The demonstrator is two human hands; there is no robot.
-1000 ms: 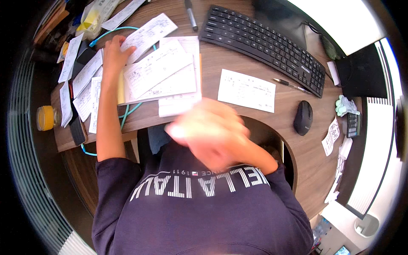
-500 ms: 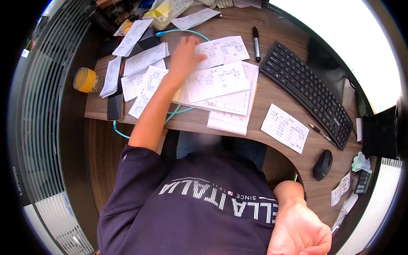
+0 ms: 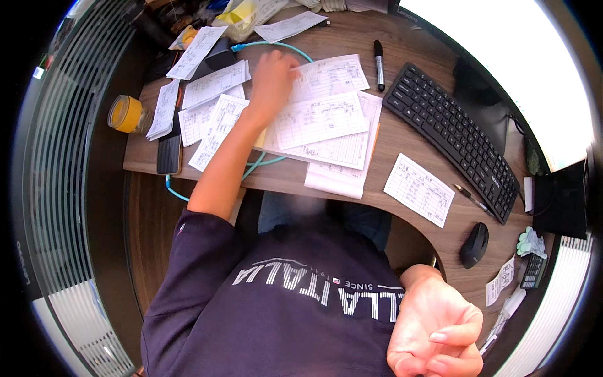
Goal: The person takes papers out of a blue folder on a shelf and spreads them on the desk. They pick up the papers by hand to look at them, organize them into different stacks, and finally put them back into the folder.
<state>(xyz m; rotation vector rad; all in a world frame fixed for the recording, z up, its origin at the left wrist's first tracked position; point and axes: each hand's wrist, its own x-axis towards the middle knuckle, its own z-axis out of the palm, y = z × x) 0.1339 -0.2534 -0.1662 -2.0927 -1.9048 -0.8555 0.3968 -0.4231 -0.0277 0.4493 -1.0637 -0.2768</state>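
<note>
At the upper left of the desk my left hand is closed on the left edge of a white printed slip, which is lifted and slightly blurred. Just under it another printed form lies across a stack of sheets. More filled-in slips spread to the left of the hand, some overlapping. My right hand is held palm up at the lower right, away from the desk papers. Its fingers curl loosely and nothing shows in it.
A keyboard, a mouse, a pen and a single form are on the right. A marker lies near the monitor. A phone, yellow-lidded jar and blue-green cable are left.
The slip at my left hand has risen at its left edge, and the hand has shifted slightly. My right hand's fingers have come further into view, curling over the palm.
</note>
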